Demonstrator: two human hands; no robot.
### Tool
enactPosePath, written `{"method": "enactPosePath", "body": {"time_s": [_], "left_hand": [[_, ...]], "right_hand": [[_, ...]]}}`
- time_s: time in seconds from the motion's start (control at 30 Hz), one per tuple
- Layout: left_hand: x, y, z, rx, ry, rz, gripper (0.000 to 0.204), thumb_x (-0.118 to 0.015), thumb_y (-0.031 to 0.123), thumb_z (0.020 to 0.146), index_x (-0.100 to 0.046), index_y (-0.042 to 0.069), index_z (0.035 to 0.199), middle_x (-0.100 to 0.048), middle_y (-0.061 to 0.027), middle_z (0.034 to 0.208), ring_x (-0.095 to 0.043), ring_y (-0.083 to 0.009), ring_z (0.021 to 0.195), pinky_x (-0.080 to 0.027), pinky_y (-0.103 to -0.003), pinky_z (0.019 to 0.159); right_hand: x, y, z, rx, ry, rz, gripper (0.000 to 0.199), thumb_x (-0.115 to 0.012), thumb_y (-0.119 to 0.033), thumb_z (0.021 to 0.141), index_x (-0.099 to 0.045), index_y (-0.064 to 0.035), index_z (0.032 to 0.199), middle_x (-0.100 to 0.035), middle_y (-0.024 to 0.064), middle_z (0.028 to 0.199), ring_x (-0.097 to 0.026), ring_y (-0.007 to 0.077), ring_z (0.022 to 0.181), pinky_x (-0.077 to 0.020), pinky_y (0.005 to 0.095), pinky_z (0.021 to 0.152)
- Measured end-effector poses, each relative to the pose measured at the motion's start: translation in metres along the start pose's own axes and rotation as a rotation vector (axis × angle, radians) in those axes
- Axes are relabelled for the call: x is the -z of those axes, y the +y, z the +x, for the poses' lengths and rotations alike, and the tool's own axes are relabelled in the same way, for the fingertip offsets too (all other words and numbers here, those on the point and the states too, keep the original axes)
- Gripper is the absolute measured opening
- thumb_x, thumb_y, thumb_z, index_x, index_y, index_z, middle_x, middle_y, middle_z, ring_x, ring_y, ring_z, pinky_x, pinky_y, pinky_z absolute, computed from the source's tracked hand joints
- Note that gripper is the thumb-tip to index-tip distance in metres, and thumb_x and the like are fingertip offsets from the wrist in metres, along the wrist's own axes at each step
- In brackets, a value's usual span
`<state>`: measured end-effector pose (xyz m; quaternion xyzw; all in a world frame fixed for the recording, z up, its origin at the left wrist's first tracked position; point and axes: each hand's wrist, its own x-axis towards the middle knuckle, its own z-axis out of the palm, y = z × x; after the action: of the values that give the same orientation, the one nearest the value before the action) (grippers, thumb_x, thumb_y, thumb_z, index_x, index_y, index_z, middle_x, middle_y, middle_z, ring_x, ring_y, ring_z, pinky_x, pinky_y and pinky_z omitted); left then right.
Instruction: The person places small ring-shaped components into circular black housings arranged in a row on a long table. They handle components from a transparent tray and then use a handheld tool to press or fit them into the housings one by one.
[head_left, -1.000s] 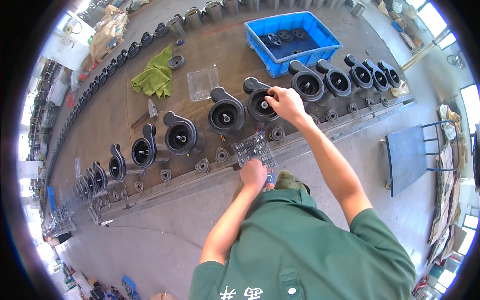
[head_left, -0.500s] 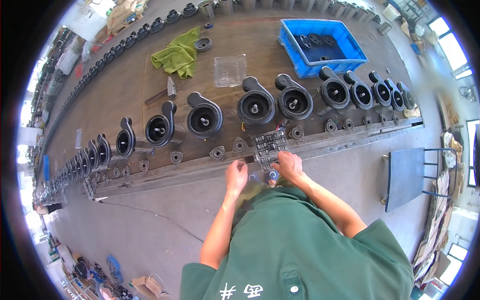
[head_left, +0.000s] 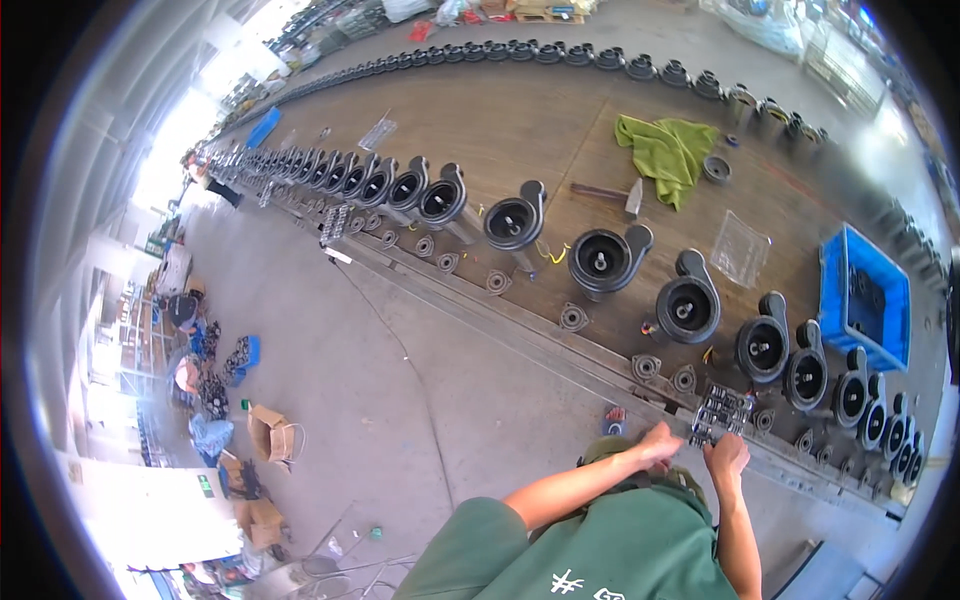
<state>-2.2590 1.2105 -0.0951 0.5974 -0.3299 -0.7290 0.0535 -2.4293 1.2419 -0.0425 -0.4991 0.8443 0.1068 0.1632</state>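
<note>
A tray of small metal parts [head_left: 724, 410] stands on the near edge of the long table, among flat ring-shaped flanges [head_left: 646, 368]. My right hand [head_left: 728, 458] is at the tray's near side with its fingers curled closed; what they hold, if anything, is hidden. Just left of the tray, my left hand [head_left: 657, 445] is closed too, apart from it, and its fingertips are hard to make out. Beyond the tray, black round housings with a curved arm [head_left: 688, 305] stand in a long row, each with a metal shaft in its middle.
A blue crate [head_left: 832, 300] sits at the right of the table [head_left: 480, 120]. Farther back lie a green cloth [head_left: 668, 150], a hammer [head_left: 633, 198] and a clear plastic sheet [head_left: 742, 248]. A cable [head_left: 407, 352] runs over the floor, near a cardboard box [head_left: 270, 437].
The view has turned left, so the table's contents appear farther right and tilted. The tray keeps its place among the flanges. Both hands stay close to it.
</note>
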Motion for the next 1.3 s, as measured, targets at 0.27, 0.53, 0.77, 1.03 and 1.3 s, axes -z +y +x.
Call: {"method": "enactPosePath", "body": {"time_s": [0.27, 0.53, 0.77, 1.03, 1.3], "left_hand": [[-0.046, 0.004, 0.007, 0.014, -0.052, -0.280, 0.036, -0.073, 0.028, 0.083, -0.056, -0.004, 0.086, -0.055, -0.0116, 0.061, -0.051, -0.0194, 0.043, -0.040, -0.036, 0.036], [-0.047, 0.005, 0.016, -0.019, -0.027, -0.267, 0.021, -0.070, 0.020, 0.082, -0.063, 0.001, 0.088, -0.061, -0.0078, 0.071, -0.057, -0.0186, 0.054, -0.050, -0.037, 0.046], [-0.039, 0.063, -0.037, -0.111, -0.261, -0.390, 0.015, -0.058, 0.024, 0.098, -0.056, 0.011, 0.105, -0.063, -0.0031, 0.092, -0.066, -0.0186, 0.083, -0.056, -0.035, 0.064], [-0.103, 0.106, -0.054, -0.121, -0.799, -0.415, 0.037, -0.039, 0.020, 0.105, -0.058, -0.006, 0.123, -0.067, -0.0139, 0.113, -0.067, -0.0212, 0.099, -0.056, -0.034, 0.084], [-0.192, 0.138, -0.067, -0.207, -0.830, -0.420, 0.035, -0.042, 0.008, 0.099, -0.057, -0.011, 0.124, -0.066, -0.0204, 0.114, -0.067, -0.0300, 0.107, -0.054, -0.046, 0.101]], "right_hand": [[-0.007, -0.008, -0.006, 0.034, 0.105, 0.057, 0.038, -0.077, -0.035, 0.070, -0.071, 0.0012, 0.080, -0.071, 0.0227, 0.088, -0.070, 0.0406, 0.086, -0.0575, 0.0474, 0.077], [0.004, 0.000, 0.000, -0.080, 0.001, 0.165, 0.041, -0.072, -0.040, 0.069, -0.071, -0.0001, 0.080, -0.071, 0.0232, 0.088, -0.069, 0.0418, 0.087, -0.0570, 0.0494, 0.077], [0.055, 0.033, -0.028, -0.140, 0.046, 0.653, 0.039, -0.075, -0.037, 0.069, -0.069, 0.0000, 0.079, -0.070, 0.0191, 0.077, -0.070, 0.0332, 0.074, -0.0544, 0.0414, 0.070], [0.121, 0.080, -0.067, 0.034, 0.126, 1.035, 0.030, -0.070, -0.022, 0.083, -0.072, 0.0017, 0.100, -0.074, 0.0172, 0.086, -0.073, 0.0230, 0.077, -0.0564, 0.0349, 0.073], [0.106, 0.209, -0.034, 0.015, -0.013, 1.460, 0.021, -0.069, -0.013, 0.087, -0.069, 0.0037, 0.100, -0.073, 0.0072, 0.088, -0.067, 0.0117, 0.083, -0.0542, 0.0289, 0.076]]}}
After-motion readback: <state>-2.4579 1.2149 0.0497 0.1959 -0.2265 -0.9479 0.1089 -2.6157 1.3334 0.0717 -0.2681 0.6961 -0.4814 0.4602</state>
